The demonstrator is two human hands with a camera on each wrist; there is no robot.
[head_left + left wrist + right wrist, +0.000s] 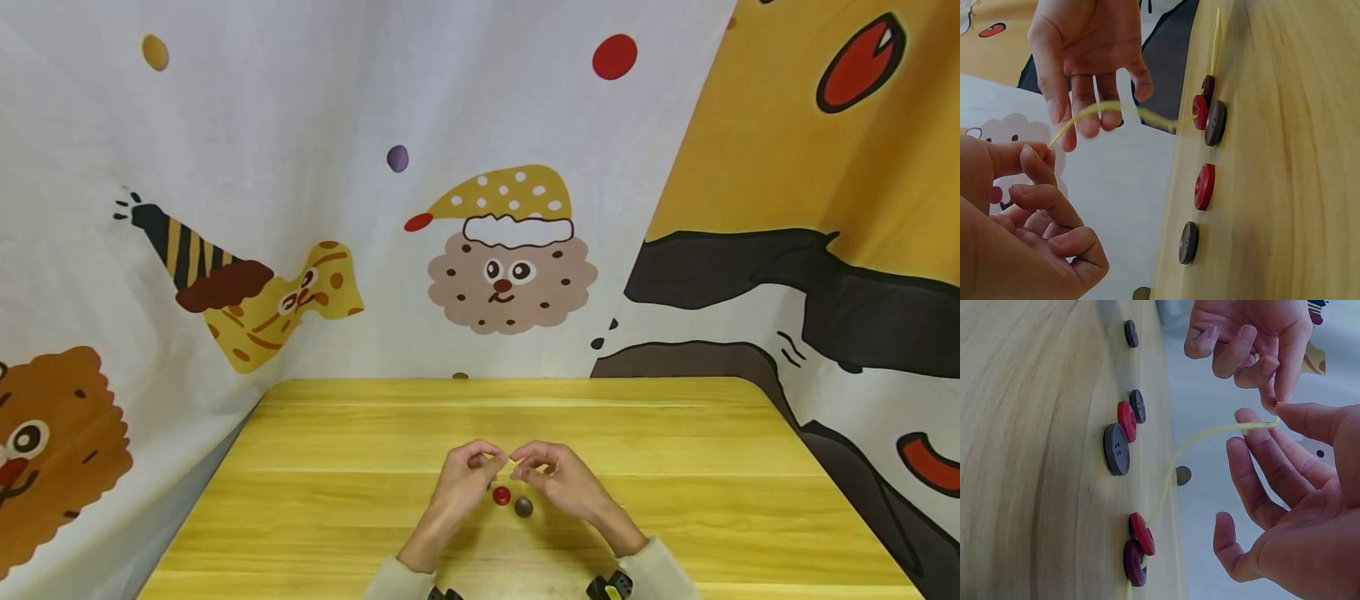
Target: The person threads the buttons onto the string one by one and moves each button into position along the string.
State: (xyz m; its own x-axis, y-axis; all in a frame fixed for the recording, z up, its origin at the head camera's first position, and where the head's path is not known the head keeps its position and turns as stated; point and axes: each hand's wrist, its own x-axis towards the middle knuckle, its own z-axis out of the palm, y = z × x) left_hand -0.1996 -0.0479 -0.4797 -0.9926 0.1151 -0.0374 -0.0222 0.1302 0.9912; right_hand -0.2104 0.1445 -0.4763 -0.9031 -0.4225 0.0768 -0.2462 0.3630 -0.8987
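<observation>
Pinching one end of a yellow cord (1207, 432), the left hand (467, 477) has its grip closed down to the thumb and fingertip, with the other fingers curled loosely behind. Its pinch is raised above the wooden tabletop (300, 517). Beneath and to the right of it lie loose buttons: a small dark button (1131, 333) furthest left, then a second dark button (1138, 406), a red button (502, 496) and a brown button (523, 507), these last three close together. Further right, a threaded red button (1142, 534) and a maroon button (1132, 567) sit against each other on the cord, whose tail runs on along the wood. Rightmost, the right hand (562, 479) has its grip loosely spread, fingers gently bent, thumb tip just beside the left pinch; the cord passes close by its fingertips, and whether they touch it is unclear.
</observation>
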